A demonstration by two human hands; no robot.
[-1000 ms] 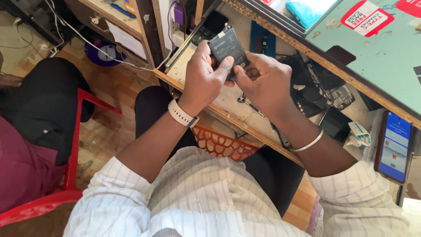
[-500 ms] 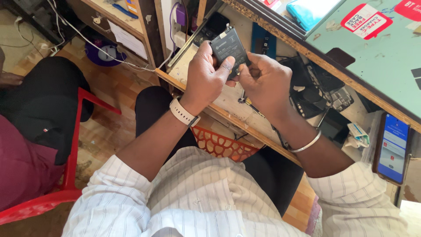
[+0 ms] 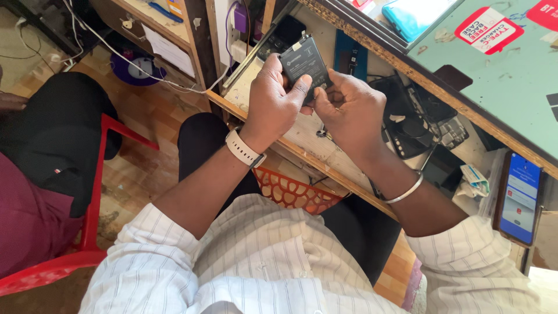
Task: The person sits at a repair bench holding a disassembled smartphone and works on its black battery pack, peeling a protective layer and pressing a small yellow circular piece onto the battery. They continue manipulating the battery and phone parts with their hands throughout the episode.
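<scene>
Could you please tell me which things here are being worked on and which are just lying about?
In hand:
- black battery
- left hand
- right hand

Lying about:
- lit phone
- turquoise case
- orange basket
- red chair

The left hand point(image 3: 278, 99) covers the battery's point(image 3: 305, 65) lower edge. The right hand's point(image 3: 349, 110) fingertips are hidden beneath it. The seated neighbour point(image 3: 35, 174) is cut off at the left edge.
</scene>
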